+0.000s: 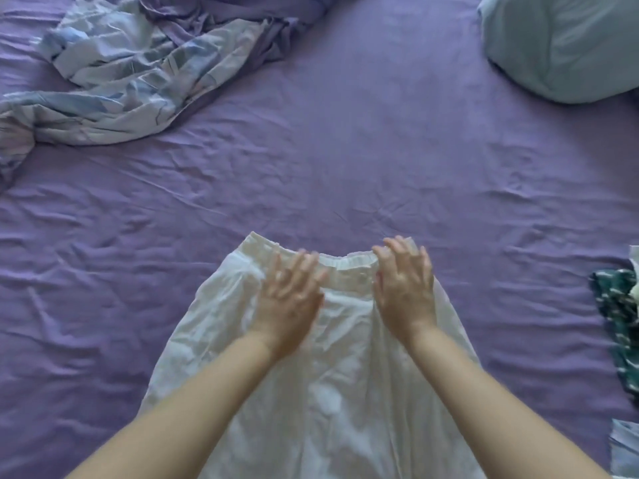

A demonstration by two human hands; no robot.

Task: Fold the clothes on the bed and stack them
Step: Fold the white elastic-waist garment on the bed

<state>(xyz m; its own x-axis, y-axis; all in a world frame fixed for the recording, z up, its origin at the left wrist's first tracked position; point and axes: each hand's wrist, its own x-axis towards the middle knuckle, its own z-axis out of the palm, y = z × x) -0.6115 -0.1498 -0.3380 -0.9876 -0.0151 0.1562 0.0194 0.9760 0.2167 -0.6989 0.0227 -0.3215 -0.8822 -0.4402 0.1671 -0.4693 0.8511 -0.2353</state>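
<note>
Bed (345, 150) fills the whole view, covered in a wrinkled purple sheet. Crumpled duvet (114, 70) with a pale blue and white print is bunched at the far left corner, purple underside showing in its folds. Pale blue pillow (567, 46) sits at the far right corner, well apart from the duvet.

White skirt (328, 375) lies spread flat on the sheet at the near middle of the bed, elastic waistband at the far end, hem running out of view at the near edge. Fabric is thin and creased.

Dark green patterned garment (615, 312) lies at the right edge of the bed, partly cut off, with a bit of white cloth on it. Another pale blue piece shows at the near right corner, too cropped to tell what it is.

Left hand (290, 299) rests palm down on the skirt just below the waistband, fingers straight and spread, grip released; slightly motion-blurred. Right hand (404, 285) lies at the right end of the waistband, fingers slightly bent on the gathered edge, grip also released, nothing pinched as far as shows. Both forearms bare.
</note>
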